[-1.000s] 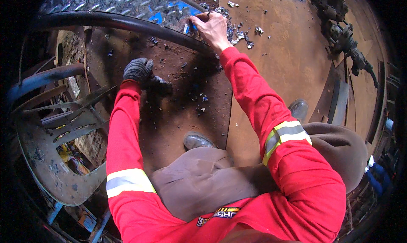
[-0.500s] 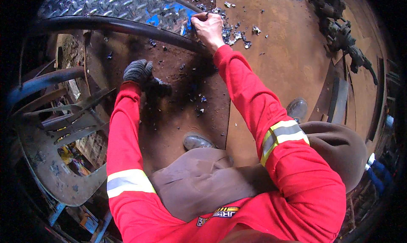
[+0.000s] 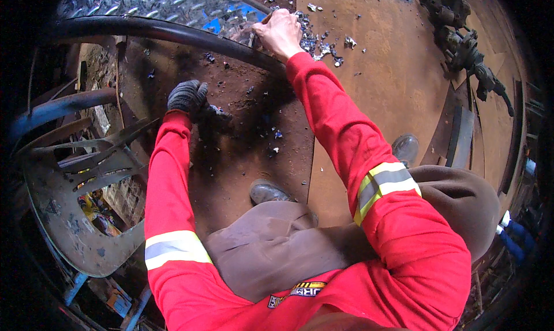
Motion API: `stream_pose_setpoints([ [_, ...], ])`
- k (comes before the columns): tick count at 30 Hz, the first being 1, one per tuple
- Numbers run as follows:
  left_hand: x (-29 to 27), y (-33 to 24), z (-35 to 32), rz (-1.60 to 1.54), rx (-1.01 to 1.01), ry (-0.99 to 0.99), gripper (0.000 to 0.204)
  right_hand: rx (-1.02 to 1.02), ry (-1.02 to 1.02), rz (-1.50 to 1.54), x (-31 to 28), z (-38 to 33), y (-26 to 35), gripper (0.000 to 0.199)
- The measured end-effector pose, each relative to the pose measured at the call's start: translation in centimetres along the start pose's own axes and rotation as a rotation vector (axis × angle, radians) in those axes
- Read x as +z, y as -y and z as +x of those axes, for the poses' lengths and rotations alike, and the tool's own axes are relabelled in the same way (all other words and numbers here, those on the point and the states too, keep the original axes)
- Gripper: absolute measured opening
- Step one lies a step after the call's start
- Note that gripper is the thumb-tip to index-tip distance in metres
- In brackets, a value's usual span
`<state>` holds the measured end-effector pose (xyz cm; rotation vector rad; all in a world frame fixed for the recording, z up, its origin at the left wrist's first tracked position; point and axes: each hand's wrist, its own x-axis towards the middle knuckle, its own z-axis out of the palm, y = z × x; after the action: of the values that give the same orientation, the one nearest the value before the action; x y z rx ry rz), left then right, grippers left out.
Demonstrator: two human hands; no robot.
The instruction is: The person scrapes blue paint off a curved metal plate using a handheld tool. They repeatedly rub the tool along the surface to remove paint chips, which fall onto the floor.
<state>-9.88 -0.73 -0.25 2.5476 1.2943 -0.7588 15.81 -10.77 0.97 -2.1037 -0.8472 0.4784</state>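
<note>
One right hand [image 3: 280, 32] pinched at treadplate [image 3: 144, 3] edge, gloved left hand [image 3: 188, 96] curled, grip unclear, rail [image 3: 161, 30] between, scraps [image 3: 310, 42] nearby

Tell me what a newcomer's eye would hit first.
Probably the red sleeves with their reflective bands, running up from the lower edge. Next, the bare right hand at the right end of the shiny metal plate near the top, and the gloved left hand below the plate, left of centre.

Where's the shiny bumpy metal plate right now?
In the head view, the diamond-tread metal plate is at the upper left, along the black tube, with the bare right hand at its right end.
</note>
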Motion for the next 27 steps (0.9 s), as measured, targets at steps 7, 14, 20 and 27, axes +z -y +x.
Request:
stream_pose_setpoints([
  [7,0.5,0.2,-0.3,0.003,0.0,-0.041,0.044,-0.067,0.049,-0.047,0.7,0.4,-0.1,0.033],
  [14,0.8,0.8,0.0,-0.009,-0.011,-0.043,0.044,-0.035,0.06,-0.114,0.7,1.3,-2.7,0.038],
  [20,1.0,1.8,-0.5,-0.033,0.017,-0.099,0.043,0.077,0.023,-0.053,-0.6,1.0,-5.4,0.042],
  [27,0.2,0.4,-0.4,-0.03,0.048,-0.067,0.042,-0.218,0.004,0.347,1.1,0.0,-4.0,0.027],
])
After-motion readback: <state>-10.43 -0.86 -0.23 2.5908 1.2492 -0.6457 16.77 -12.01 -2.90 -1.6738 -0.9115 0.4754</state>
